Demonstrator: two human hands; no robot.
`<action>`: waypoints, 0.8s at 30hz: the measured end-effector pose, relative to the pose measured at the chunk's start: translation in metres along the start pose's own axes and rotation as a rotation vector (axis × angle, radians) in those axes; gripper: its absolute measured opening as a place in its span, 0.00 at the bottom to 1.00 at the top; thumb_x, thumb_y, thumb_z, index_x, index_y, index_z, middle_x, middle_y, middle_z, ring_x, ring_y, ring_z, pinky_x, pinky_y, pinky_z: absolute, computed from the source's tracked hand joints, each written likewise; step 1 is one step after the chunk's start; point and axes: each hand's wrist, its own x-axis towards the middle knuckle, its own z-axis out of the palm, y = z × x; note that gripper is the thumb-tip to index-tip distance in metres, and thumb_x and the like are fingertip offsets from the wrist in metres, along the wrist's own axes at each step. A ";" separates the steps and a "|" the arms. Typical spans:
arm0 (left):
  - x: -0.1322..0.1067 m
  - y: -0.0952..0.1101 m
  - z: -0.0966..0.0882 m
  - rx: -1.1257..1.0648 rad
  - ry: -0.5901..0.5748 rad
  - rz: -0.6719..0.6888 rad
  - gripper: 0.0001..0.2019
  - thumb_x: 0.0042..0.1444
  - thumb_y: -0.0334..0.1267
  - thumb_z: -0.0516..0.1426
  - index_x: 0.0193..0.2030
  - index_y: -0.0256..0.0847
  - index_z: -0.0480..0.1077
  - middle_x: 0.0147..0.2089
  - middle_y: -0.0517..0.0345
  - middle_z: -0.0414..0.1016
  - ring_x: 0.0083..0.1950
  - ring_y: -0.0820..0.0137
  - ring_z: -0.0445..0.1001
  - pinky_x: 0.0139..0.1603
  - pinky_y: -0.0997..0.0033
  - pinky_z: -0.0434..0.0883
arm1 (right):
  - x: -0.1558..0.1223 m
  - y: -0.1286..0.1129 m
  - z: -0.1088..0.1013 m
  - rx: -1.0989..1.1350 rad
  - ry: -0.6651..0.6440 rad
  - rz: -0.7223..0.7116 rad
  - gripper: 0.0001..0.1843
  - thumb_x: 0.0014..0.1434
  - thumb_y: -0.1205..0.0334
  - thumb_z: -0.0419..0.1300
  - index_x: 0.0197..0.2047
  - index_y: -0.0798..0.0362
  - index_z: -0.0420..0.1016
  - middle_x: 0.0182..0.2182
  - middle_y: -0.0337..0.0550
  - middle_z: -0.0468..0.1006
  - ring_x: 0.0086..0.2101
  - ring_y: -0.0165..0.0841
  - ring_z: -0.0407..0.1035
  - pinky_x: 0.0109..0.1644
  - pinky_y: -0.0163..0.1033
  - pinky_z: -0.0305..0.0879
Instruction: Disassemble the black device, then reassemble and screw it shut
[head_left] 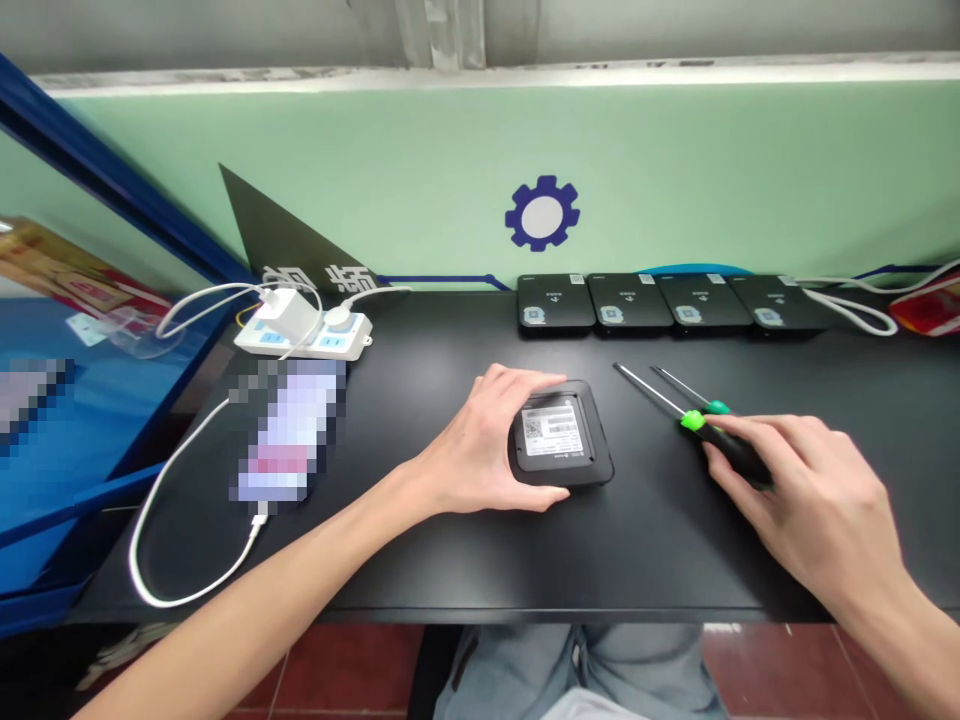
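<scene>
My left hand grips a small black square electronic box by its opposite edges, thumb at the near side and fingers at the far side. The box lies on the table with a white printed label facing up. To the right, the fingers of my right hand are closed around the black handle of a screwdriver with a bright green collar. Its metal shaft points away to the left. Just behind it lies a second, thinner screwdriver with a green collar; its handle is mostly hidden.
Several black boxes stand in a row along the back of the black table. At the left are a white power strip with a charger, a blurred phone and a looping white cable. A green wall rises behind.
</scene>
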 end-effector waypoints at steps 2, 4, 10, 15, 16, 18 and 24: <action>0.000 0.001 0.001 -0.004 -0.017 0.002 0.52 0.48 0.49 0.80 0.77 0.45 0.67 0.72 0.43 0.77 0.68 0.45 0.73 0.71 0.41 0.73 | 0.003 -0.004 -0.003 0.057 0.034 0.045 0.18 0.74 0.61 0.67 0.65 0.49 0.80 0.52 0.50 0.83 0.45 0.43 0.78 0.50 0.50 0.70; 0.000 0.003 0.001 -0.011 -0.039 -0.003 0.51 0.48 0.47 0.80 0.77 0.45 0.66 0.72 0.43 0.77 0.69 0.45 0.73 0.73 0.41 0.72 | 0.009 -0.010 -0.011 0.140 0.054 0.099 0.18 0.73 0.61 0.68 0.64 0.43 0.81 0.53 0.48 0.83 0.45 0.42 0.80 0.47 0.48 0.72; -0.002 0.005 0.002 -0.043 -0.073 -0.043 0.54 0.48 0.45 0.81 0.79 0.46 0.64 0.73 0.42 0.75 0.70 0.45 0.72 0.74 0.38 0.72 | 0.040 -0.033 -0.051 0.396 0.043 0.296 0.08 0.70 0.52 0.71 0.52 0.36 0.84 0.49 0.38 0.87 0.44 0.39 0.82 0.40 0.48 0.74; -0.003 0.006 0.003 -0.055 -0.078 -0.079 0.61 0.47 0.45 0.81 0.84 0.50 0.57 0.74 0.41 0.73 0.71 0.42 0.71 0.73 0.32 0.73 | 0.067 -0.035 -0.066 0.534 0.068 0.374 0.14 0.65 0.48 0.76 0.52 0.38 0.88 0.48 0.38 0.89 0.47 0.39 0.85 0.48 0.45 0.83; -0.003 0.006 0.003 -0.056 -0.079 -0.075 0.61 0.48 0.46 0.81 0.85 0.51 0.57 0.74 0.41 0.73 0.71 0.42 0.71 0.73 0.31 0.73 | 0.072 -0.034 -0.066 0.537 0.071 0.363 0.15 0.64 0.48 0.77 0.52 0.38 0.88 0.47 0.39 0.90 0.46 0.40 0.85 0.45 0.44 0.83; -0.003 0.005 0.003 -0.053 -0.084 -0.064 0.62 0.48 0.47 0.82 0.85 0.50 0.56 0.74 0.41 0.73 0.71 0.41 0.71 0.73 0.31 0.73 | 0.083 -0.032 -0.064 0.531 0.074 0.326 0.16 0.62 0.48 0.77 0.51 0.40 0.87 0.46 0.41 0.89 0.46 0.42 0.86 0.38 0.43 0.83; -0.003 0.004 0.003 -0.050 -0.095 -0.057 0.62 0.48 0.46 0.82 0.84 0.48 0.56 0.75 0.40 0.73 0.72 0.42 0.71 0.74 0.32 0.72 | 0.109 -0.021 -0.060 0.561 -0.036 0.190 0.25 0.60 0.52 0.77 0.60 0.40 0.81 0.47 0.42 0.88 0.48 0.40 0.87 0.34 0.32 0.82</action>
